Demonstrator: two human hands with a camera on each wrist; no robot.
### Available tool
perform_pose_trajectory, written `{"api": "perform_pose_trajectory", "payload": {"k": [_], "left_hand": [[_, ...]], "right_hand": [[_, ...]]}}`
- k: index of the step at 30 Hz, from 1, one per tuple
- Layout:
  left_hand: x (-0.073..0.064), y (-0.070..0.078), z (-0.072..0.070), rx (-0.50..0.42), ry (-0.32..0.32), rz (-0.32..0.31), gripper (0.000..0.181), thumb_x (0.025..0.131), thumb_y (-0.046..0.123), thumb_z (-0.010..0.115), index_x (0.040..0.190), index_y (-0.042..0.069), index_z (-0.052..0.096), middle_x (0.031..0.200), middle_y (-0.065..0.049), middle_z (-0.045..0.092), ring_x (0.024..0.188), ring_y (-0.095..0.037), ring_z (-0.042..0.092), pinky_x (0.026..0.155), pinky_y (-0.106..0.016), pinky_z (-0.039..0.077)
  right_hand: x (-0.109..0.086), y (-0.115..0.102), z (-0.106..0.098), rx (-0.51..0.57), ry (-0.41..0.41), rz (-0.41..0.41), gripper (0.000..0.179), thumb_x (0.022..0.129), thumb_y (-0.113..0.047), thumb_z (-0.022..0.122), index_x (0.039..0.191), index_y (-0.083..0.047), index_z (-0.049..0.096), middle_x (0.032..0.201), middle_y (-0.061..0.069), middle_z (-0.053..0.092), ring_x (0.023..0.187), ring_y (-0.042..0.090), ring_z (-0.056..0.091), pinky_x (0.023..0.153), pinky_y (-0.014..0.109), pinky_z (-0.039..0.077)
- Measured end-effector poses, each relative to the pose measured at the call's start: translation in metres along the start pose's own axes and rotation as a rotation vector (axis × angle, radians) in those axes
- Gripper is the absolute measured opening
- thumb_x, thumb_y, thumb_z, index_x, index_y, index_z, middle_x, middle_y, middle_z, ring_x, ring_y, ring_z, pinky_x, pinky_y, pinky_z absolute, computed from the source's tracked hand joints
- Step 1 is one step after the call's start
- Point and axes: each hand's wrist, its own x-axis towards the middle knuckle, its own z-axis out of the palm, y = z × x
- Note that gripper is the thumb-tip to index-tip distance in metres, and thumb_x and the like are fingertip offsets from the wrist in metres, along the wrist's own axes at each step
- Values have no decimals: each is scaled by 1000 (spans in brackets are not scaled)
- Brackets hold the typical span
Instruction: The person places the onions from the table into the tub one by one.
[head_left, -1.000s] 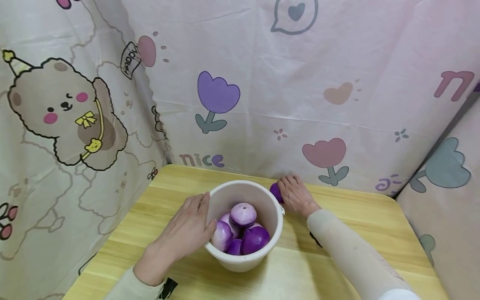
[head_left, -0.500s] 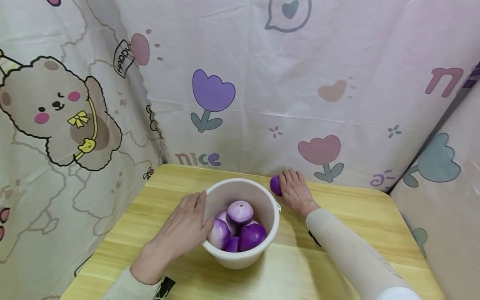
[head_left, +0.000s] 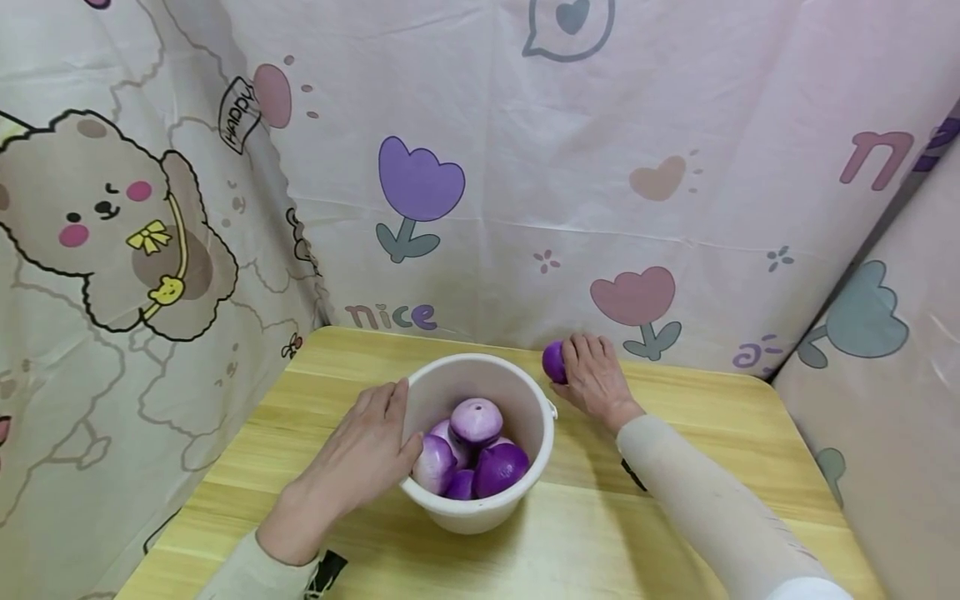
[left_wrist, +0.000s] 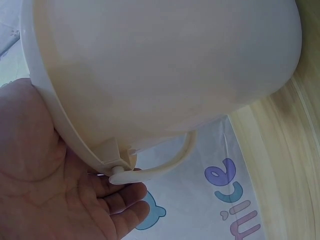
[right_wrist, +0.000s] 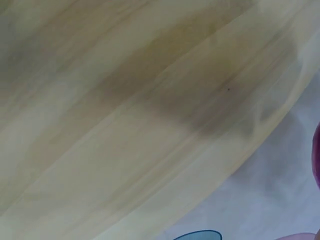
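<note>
A white bucket (head_left: 471,518) stands on the wooden table and holds several purple-and-white onions (head_left: 477,421). My left hand (head_left: 356,454) grips the bucket's near-left rim, its thumb over the edge. In the left wrist view the palm lies along the rim, and loosely bent fingers (left_wrist: 127,200) reach past the base of the white handle (left_wrist: 167,167). Behind the bucket to the right, my right hand (head_left: 597,379) holds a deep purple onion (head_left: 553,362) near the back wall. Only a sliver of purple (right_wrist: 316,157) shows at the right wrist view's edge.
Printed cloth (head_left: 495,167) hangs behind the table and down both sides. The wooden tabletop (head_left: 720,408) runs back to the cloth, with its far edge just beyond my right hand. A small lug (head_left: 552,410) sticks out from the bucket's right rim.
Relative to the bucket, my right hand and the purple onion have shifted slightly up and to the right. My left hand stays on the rim. The head view has swung a little rightward.
</note>
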Motion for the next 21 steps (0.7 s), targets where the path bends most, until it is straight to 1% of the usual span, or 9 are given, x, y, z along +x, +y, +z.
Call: {"api": "perform_pose_trajectory", "payload": {"k": [5,10,15,21], "left_hand": [[1,0,0,2,-3,2,76,101,33,63,155,-14,38,150,-34,50,141,-47,47,121,-58,41],[1,-1,0,-4,-4,-7,76,101,32,64,156,-14,38,150,-34,51,141,-47,47,120,-59,41],[1,-1,1,-3,-4,-12,76,101,32,64,156,-13,38,150,-34,50,141,-46,47,121,-58,41],[2,-1,1,-3,-3,-15,75,100,32,64,155,-13,39,150,-33,51,141,-46,47,120,-58,41]], "right_hand": [[-1,5,-9,1,1,-3,80,78,-61,84,120,0,54,116,22,58,107,41,55,92,53,48],[-1,11,-17,12,53,-28,78,76,-58,84,119,0,55,114,22,58,105,42,55,93,54,47],[-2,16,-25,0,113,-63,78,76,-59,82,119,1,55,113,21,58,104,41,55,95,54,47],[-2,20,-34,-14,148,-99,79,79,-60,79,121,2,54,114,21,57,103,40,56,92,52,49]]}}
